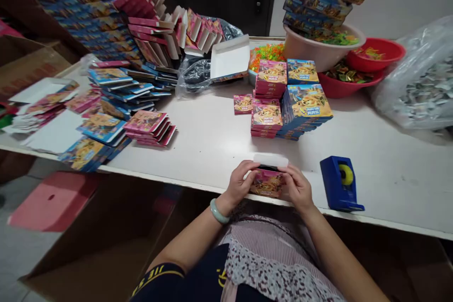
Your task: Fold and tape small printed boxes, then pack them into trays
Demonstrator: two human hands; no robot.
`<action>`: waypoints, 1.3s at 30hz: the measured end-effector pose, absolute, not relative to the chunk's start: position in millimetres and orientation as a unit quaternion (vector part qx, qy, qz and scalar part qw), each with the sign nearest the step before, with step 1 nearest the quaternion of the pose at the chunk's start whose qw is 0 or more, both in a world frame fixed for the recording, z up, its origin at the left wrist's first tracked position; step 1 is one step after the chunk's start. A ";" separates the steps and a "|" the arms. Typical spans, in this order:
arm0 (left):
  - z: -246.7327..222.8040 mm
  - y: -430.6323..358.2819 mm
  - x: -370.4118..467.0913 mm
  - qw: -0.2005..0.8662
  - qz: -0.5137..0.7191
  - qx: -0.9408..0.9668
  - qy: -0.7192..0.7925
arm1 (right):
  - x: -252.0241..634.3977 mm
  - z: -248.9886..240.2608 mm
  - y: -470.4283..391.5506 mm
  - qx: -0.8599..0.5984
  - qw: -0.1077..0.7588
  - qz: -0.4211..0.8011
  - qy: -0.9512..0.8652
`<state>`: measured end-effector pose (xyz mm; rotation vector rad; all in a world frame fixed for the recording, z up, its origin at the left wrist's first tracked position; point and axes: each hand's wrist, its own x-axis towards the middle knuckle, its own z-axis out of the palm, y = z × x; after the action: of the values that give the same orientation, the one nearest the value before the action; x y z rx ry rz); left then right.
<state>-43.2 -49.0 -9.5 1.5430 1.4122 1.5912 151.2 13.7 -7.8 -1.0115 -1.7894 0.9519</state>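
Observation:
At the table's front edge, a small pink box (267, 184) stands between my hands, its white flap (271, 159) raised and a dark gap showing at the top. My left hand (241, 181) grips the box's left side, thumb on the front and fingers at the upper corner. On the right side, my right hand (297, 186) holds it the same way. Behind it are stacks of closed pink boxes (267, 115) and blue boxes (307, 104). One small pink box (242, 104) lies left of those stacks.
A blue tape dispenser (338, 184) stands right of my hands. Flattened pink cartons (150, 127) and blue cartons (102, 127) lie at the left. Bowls, a pink one (323, 52) and a red one (375, 59), and a plastic bag (421, 75) occupy the back right.

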 end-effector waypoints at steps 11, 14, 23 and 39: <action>12.8 -38.6 -56.3 0.317 0.563 0.623 0.442 | 157.0 15.5 23.0 -0.340 0.386 0.450 -0.730; 20.2 -39.2 -54.2 0.301 0.558 0.638 0.437 | 158.5 26.1 17.9 -0.328 0.361 0.424 -0.763; 23.3 -36.1 -53.7 0.306 0.555 0.640 0.435 | 153.4 33.8 10.4 -0.363 0.379 0.426 -0.737; 16.2 -32.9 -33.5 0.254 0.580 0.631 0.449 | 242.1 34.4 0.1 -0.493 0.403 0.302 -0.709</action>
<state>-33.5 -32.9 16.2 1.7134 1.2212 1.5749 242.1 0.1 34.4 -1.2442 -1.7916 0.7636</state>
